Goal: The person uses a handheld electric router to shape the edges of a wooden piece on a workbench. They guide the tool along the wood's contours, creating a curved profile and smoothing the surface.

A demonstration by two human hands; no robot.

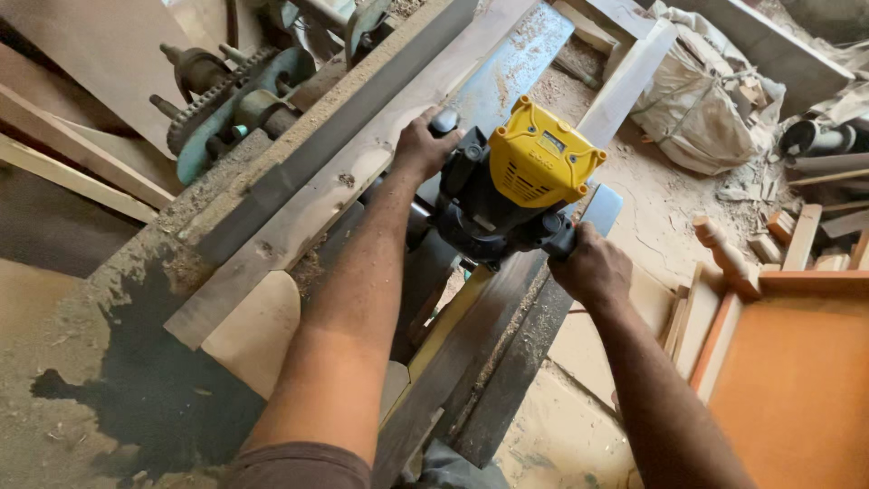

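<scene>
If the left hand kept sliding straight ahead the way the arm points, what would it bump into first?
Probably the long grey plank just past its knuckles. The left hand grips a black handle of the yellow router; depth is hard to judge.

Power router, yellow cap over black body, standing on a dark wooden plank. Left hand gripping its left handle; right hand gripping its right handle. Pale plank alongside to the left. Geared green machine behind. Sack, turned wooden leg and orange panel to the right, on sawdust-strewn floor.
</scene>
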